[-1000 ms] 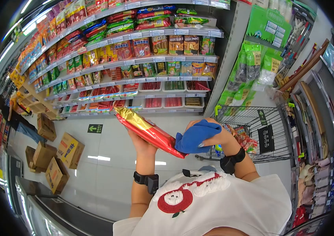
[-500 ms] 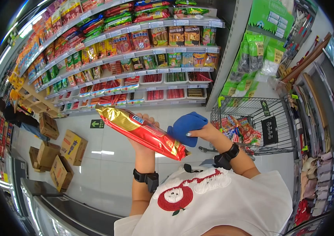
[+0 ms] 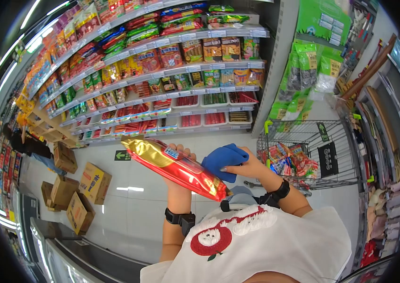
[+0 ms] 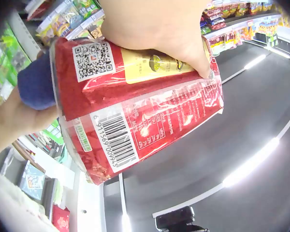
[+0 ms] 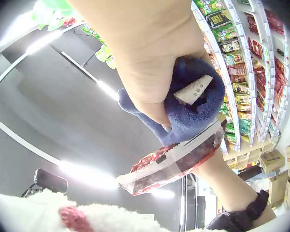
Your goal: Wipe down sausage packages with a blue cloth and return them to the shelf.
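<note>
Red-and-gold packet [image 3: 181, 170]: was long, plump and glossy, gold toward one end and red toward the other; slanted across the head view, gold end upper left; was gripped from below by the left hand [image 4: 157, 30].
Packet's underside: bore a QR code [image 4: 93, 59] and a white-backed barcode [image 4: 117, 140].
Blue cloth [image 3: 220, 162]: was fuzzy and bunched; was pinched in the right hand [image 3: 249, 166], against the packet's edge near the red end.
Cloth's tag [image 5: 193, 91]: showed white, with small printed characters.

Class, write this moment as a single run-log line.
left hand: holds red-gold packet | right hand: holds blue cloth at packet's edge | cart: bagged goods inside | boxes: on floor
</note>
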{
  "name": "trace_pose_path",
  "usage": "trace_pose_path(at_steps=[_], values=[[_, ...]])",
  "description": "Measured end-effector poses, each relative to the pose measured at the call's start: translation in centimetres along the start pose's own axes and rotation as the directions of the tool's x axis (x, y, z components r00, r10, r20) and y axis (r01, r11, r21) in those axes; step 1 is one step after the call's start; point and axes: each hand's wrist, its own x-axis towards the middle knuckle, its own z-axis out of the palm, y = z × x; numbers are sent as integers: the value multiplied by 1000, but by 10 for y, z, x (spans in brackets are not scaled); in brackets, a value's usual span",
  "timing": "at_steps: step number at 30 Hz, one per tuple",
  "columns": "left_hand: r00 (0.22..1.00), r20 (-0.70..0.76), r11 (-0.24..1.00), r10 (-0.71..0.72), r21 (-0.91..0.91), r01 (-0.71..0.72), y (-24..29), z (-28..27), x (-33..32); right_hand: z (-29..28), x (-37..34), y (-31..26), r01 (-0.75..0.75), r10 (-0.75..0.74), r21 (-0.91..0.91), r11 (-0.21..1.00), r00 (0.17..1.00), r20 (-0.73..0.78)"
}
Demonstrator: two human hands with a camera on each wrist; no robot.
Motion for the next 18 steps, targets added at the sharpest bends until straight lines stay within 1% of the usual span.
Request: trace_pose_path(at_steps=[2, 4, 5, 7, 8, 11, 12, 15, 16, 18], values=[[999, -42, 998, 7, 61, -4, 2, 9, 2, 3, 8, 1, -11, 11, -3, 1000, 1000, -17], [997, -83, 995, 4, 104, 5, 6, 10, 3, 4, 16, 5, 45, -46, -102, 994, 999, -14], [988, -149, 988, 31, 156, -7, 8, 14, 3, 3, 18, 7, 68, -71, -153, 986, 997, -15], [959, -267, 968, 95, 250, -26, 8, 25, 8, 2, 19, -1, 91, -87, 48, 995, 993, -80], [950, -264, 927, 166, 370, -59, 11, 23, 12, 0, 20, -7, 106, -90, 144, 984, 990, -110], [912, -364, 903, 187, 430, -13, 6, 29, 25, -11, 30, -22, 188, -146, 294, 937, 976, -160], [901, -385, 868, 199, 496, 21, 8, 19, 25, -17, 35, -16, 205, -178, 238, 949, 975, -133], [845, -469, 819, 259, 570, 66, 1, 13, 41, -22, 61, -9, 351, -350, -16, 936, 930, -111], [845, -488, 821, 221, 560, 109, 1, 8, 44, -22, 63, -8, 185, -179, 36, 982, 976, -125], [839, -525, 818, 143, 540, 199, 4, -8, 51, -21, 76, 9, 208, -182, 52, 977, 933, -309]])
